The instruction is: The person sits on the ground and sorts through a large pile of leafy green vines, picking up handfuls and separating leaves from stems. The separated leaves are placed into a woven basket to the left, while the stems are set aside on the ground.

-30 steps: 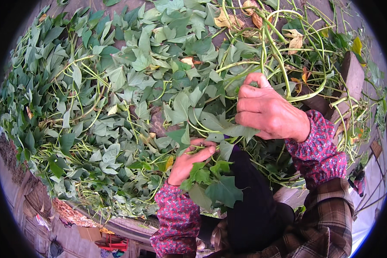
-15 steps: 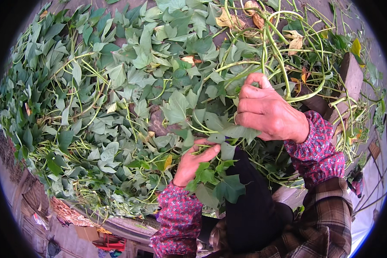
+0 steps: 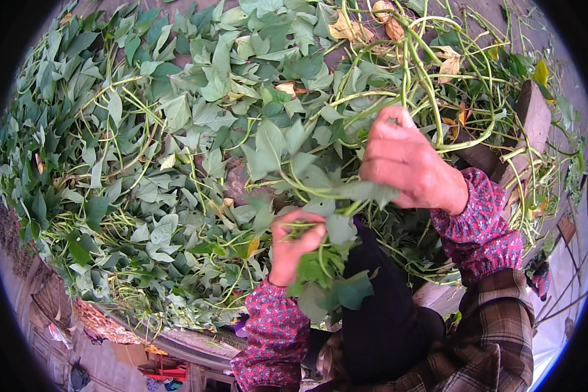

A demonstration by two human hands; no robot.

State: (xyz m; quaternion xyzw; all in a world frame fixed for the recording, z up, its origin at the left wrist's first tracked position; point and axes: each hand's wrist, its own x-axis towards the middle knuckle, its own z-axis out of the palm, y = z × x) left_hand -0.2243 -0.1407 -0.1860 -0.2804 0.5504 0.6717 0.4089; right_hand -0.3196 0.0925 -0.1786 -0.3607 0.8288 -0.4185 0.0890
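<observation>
Over the left side of the dark trouser leg (image 3: 392, 300), a bunch of green leaves (image 3: 356, 291) hangs, its stalks caught between the thumb and curled fingers of the left hand (image 3: 287, 251), which is slightly blurred. Beyond the leg and a little to its right, the right hand (image 3: 411, 166) has its fingers folded in, thumb and forefinger pressed together at the lower end of thick vine stems (image 3: 406, 72); whether the folded fingers grip anything else, one cannot tell. As things lie, much seems left: one bunch is gathered, the vine stems look mostly bare, and a wide leafy heap (image 3: 176, 117) to the leg's left lies largely outside both hands. Withered leaves (image 3: 449, 64) sit far beyond the leg, a wooden block (image 3: 536, 127) to its right, and brown cardboard (image 3: 130, 354) well off to its left.
</observation>
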